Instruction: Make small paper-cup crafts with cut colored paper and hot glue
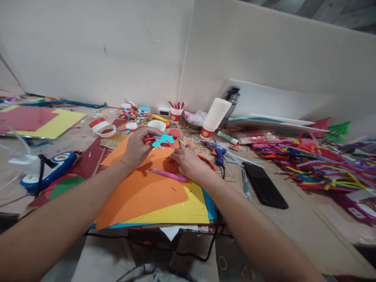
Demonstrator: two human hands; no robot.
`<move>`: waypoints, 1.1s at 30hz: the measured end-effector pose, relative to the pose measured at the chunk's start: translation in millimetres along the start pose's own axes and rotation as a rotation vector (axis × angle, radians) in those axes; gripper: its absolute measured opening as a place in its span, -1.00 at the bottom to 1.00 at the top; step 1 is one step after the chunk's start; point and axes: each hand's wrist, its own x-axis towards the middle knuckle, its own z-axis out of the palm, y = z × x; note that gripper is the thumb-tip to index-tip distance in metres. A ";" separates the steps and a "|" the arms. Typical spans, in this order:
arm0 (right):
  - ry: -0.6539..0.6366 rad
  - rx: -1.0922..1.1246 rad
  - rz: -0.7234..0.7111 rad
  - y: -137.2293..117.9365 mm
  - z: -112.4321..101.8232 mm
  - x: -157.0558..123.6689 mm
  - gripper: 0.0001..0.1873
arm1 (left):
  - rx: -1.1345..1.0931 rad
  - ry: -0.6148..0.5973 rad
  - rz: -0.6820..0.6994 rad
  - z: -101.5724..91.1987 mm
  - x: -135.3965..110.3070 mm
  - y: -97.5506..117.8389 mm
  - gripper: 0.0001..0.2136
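My left hand (138,145) is closed, its thumb and fingers pinching a cyan paper cutout (164,140) with red strips at its side. Close beside it my right hand (187,159) is curled, with a grey metal tip showing above its fingers and an orange handle loop (207,161) behind it. These look like scissors, though the hand hides most of them. Both hands are over an orange paper sheet (141,196), which lies on yellow paper (176,215) and blue paper. A pink marker (168,175) rests on the orange sheet below the hands.
Behind the hands stand a white cup (156,125), a cup of red sticks (176,113) and a leaning paper cup stack (216,117). To the right are a blue glue gun (219,156), a black phone (264,184) and heaped pipe cleaners (317,160). A cord hangs at the front edge.
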 end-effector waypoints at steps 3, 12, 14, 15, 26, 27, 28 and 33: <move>0.048 0.022 0.039 2.1 3.6 -0.1 -0.78 | -0.006 -0.007 -0.014 0.8 -0.3 2.6 -0.85; 0.346 0.522 0.359 11.8 -4.9 -8.0 -0.89 | 0.014 -0.049 0.063 0.2 -1.7 7.0 -0.93; 0.393 0.618 0.427 13.7 -6.3 -10.9 -0.87 | 0.002 -0.066 0.056 0.4 -2.2 8.5 -0.92; 0.424 0.652 0.440 14.6 -7.3 -12.2 -0.87 | -0.013 -0.074 0.045 0.8 -2.4 9.3 -0.91; 0.734 0.648 0.422 3.6 -30.1 -20.0 -0.83 | -0.167 -0.152 -0.040 9.2 -4.5 16.2 -0.78; 0.730 0.611 0.385 1.5 -30.9 -20.9 -0.84 | -0.161 -0.158 -0.034 9.0 -4.6 16.4 -0.79; 0.723 0.568 0.345 -0.5 -31.7 -21.7 -0.85 | -0.154 -0.164 -0.029 8.7 -4.8 16.6 -0.80; 0.709 0.404 0.183 -7.5 -33.1 -23.8 -0.82 | -0.121 -0.181 -0.031 7.7 -6.1 19.7 -0.89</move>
